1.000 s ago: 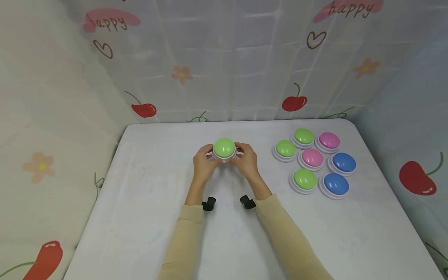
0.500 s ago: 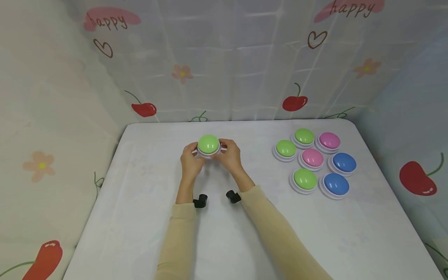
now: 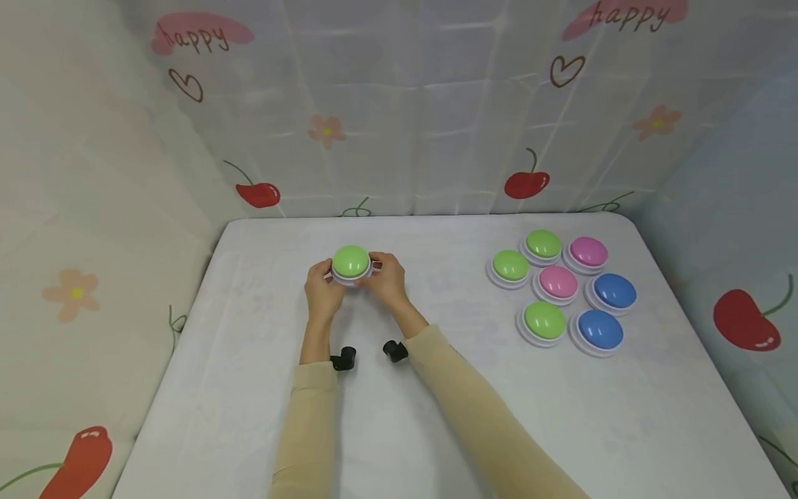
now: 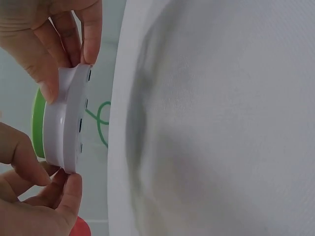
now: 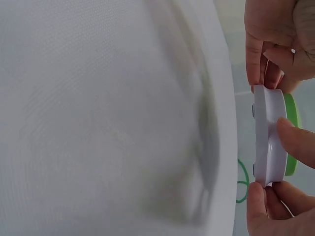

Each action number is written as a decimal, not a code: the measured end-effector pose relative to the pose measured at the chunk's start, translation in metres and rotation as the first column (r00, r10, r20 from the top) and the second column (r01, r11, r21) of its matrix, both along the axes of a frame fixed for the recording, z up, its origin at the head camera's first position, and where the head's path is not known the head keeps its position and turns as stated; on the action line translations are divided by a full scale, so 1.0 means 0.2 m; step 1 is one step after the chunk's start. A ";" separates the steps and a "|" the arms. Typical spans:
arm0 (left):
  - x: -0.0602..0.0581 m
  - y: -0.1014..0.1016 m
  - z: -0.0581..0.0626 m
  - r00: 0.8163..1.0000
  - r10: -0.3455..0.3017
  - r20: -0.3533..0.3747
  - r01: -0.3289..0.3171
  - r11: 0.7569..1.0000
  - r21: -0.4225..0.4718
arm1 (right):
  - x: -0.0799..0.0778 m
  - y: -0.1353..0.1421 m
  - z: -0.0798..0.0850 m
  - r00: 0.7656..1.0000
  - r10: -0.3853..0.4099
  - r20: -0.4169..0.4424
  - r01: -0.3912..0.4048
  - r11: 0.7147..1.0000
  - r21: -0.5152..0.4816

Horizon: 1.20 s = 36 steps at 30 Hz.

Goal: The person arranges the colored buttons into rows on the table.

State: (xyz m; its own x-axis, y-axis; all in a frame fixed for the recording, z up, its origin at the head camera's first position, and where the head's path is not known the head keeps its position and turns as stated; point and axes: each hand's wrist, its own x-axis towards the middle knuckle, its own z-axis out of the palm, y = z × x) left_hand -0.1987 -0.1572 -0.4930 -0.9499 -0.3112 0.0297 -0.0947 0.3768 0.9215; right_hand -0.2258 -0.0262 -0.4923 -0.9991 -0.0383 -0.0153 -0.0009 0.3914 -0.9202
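A green dome push button point(image 3: 350, 261) with a white round base is held between both hands, over the left half of the table. The left wrist view shows this push button point(image 4: 61, 118) side-on, its base apart from the tabletop. My left hand point(image 3: 324, 294) grips the left rim, fingertips and thumb on the white base. On the opposite rim, my right hand point(image 3: 386, 281) pinches the base. From the right wrist view, small dark slots mark the underside of the push button point(image 5: 270, 135); its green top is partly hidden.
Several similar push buttons stand grouped on the right of the white table point(image 3: 436, 416): green point(image 3: 544, 320), pink point(image 3: 557, 282) and blue point(image 3: 600, 328) ones. A printed curtain point(image 3: 411, 138) hangs behind the table's far edge. Black wrist cameras point(image 3: 343, 358) sit by both cuffs.
Both hands have carried the green push button leftward across the table, away from the group. The grip stays the same and the grouped push buttons have not moved.
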 end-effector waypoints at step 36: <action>0.00 -0.07 -0.15 0.992 0.052 0.119 -0.052 0.999 -0.002 | 0.02 -0.11 -0.15 1.000 -0.009 -0.003 0.009 0.996 0.090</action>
State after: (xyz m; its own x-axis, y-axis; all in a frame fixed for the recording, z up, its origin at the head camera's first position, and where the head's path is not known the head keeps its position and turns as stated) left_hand -0.1995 -0.1704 -0.5226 -0.9291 -0.3605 -0.0827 -0.2230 0.3675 0.9029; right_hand -0.2225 -0.0485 -0.5229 -0.9995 -0.0276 -0.0158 0.0009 0.4728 -0.8812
